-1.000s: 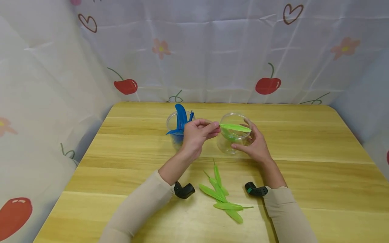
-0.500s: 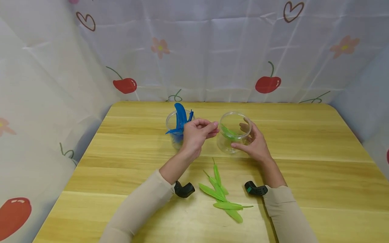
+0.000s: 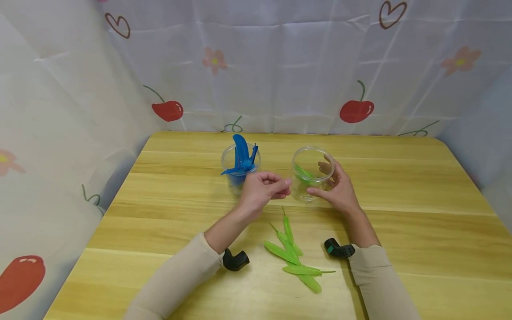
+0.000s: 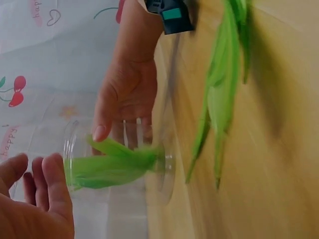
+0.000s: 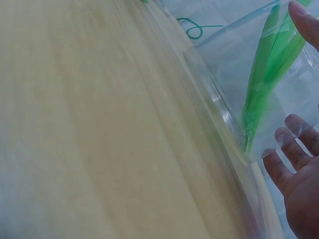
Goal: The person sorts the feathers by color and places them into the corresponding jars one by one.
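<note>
- Feathers (image 3: 302,270), green and slim, lie loose on the bench (image 3: 432,200) in a crossed, overlapping bunch, nearer the person than the right cup (image 3: 302,190).
- More green feathers (image 4: 114,170) are inside that cup, leaning along its clear wall with their narrow ends at the base; I make out at least two, but they overlap too much to count.
- The left cup (image 3: 225,156) holds blue feathers (image 3: 241,151), several poking up past the rim.
- The right hand (image 3: 341,191) has hold of the right cup, thumb on the near side and fingers round the far side, spread about as wide as the cup.
- The left hand (image 3: 262,192) is between the two cups, on their near side, fingers lightly bent with a gap to the thumb; I see nothing in its grip.
- To my eye the step in hand is filling the right cup, with the left hand between loads.
- The next move, I'd judge, calls for the left hand to pinch one loose feather by its stem, without dragging its neighbours, and lower it stem first past the rim while the right hand steadies the cup.
</note>
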Motion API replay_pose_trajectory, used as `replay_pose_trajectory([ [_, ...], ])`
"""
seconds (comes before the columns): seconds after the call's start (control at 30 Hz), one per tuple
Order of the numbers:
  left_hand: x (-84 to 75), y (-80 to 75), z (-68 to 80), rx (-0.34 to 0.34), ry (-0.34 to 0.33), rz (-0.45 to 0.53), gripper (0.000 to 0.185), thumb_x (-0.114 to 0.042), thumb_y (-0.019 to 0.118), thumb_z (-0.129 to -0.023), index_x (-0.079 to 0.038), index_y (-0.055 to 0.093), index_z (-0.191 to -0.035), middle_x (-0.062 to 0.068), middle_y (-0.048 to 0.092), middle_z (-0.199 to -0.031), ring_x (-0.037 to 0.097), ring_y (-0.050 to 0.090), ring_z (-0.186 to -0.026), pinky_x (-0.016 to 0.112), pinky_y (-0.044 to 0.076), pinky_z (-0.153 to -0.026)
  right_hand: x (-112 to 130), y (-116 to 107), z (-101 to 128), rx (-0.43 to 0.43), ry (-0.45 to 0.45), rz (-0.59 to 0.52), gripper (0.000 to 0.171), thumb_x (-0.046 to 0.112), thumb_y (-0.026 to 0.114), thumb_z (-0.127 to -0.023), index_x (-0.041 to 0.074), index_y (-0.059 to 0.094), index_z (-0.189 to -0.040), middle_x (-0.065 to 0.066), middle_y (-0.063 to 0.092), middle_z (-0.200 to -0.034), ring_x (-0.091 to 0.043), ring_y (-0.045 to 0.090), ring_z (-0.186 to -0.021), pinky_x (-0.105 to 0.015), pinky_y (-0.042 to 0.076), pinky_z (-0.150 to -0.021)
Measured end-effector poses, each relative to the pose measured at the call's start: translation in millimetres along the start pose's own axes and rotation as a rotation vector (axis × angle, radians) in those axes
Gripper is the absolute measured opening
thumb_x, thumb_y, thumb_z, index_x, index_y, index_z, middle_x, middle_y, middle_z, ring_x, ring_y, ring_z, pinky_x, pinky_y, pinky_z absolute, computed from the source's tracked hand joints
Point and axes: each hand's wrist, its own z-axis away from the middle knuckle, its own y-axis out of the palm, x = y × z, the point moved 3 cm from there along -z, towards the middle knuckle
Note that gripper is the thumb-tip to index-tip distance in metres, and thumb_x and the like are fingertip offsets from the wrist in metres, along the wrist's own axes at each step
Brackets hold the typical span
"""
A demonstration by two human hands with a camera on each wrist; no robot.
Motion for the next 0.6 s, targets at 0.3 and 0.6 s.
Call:
replay_pose_trajectory([
  [0.3, 24.5, -22.0, 9.1, 0.127, -0.192, -0.212, 0.017, -0.007, 0.075, -0.088, 0.008, 0.071, -0.094, 0.010, 0.072, -0.079, 0.018, 0.069, -0.069, 0.041, 0.059, -0.078, 2.3, 0.1, -1.0, 0.013, 0.007, 0.007, 0.099, -0.007, 0.081, -0.076, 0.006, 0.024, -0.156, -0.027, 0.041, -0.147, -0.040, 0.036, -0.139, -0.061, 0.028, -0.111],
  [0.6, 44.1, -39.6, 15.8, 0.189, -0.222, -0.321, 0.019, -0.011, 0.074, -0.089, 0.007, 0.073, -0.095, 0.012, 0.073, -0.081, 0.018, 0.070, -0.073, 0.036, 0.060, -0.074, 33.0, 3.1, 5.7, 0.028, -0.001, -0.006, 0.094, -0.007, 0.079, -0.078, -0.001, 0.023, -0.154, -0.035, 0.037, -0.145, -0.048, 0.034, -0.136, -0.065, 0.026, -0.109],
])
